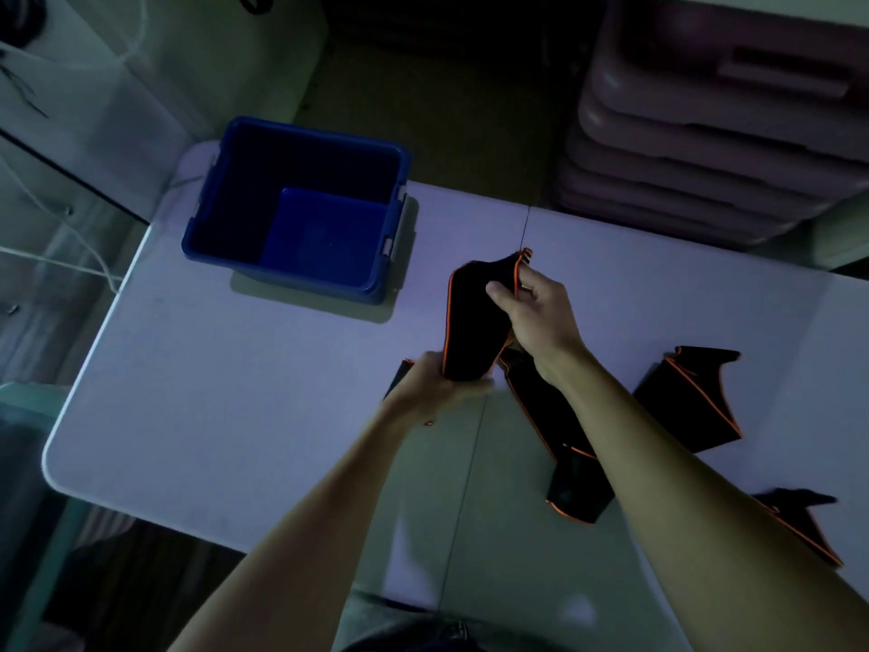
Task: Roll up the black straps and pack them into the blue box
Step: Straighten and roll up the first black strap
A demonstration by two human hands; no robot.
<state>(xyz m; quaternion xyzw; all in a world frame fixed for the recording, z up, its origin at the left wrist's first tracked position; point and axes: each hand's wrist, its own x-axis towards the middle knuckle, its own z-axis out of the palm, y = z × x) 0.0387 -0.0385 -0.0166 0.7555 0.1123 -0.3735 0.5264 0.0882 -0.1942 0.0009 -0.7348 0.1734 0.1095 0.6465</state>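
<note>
Above the middle of the table [235,416], I have one black strap [470,322] lifted between both hands. My right hand [541,322] pinches its upper end, thumb on the near face and fingers [526,287] curled over the orange-trimmed edge. My left hand [437,388] grips the lower end, fingers wrapped under the fabric. The strap's long axis runs roughly from the left hand up and away to the right hand, bowed slightly leftward, so I judge the roll would have to start at one of those two ends and travel along that line.

The blue box [301,209] stands open toward the far left of the table, well apart from the strap and up-left of it; only its own blue floor shows inside. The left hand is the nearer one to it, so I expect the drop would suit that side.

More black straps [696,402] with orange edging lie flat on the table to my right, partly under my right forearm, not yet rolled.
</note>
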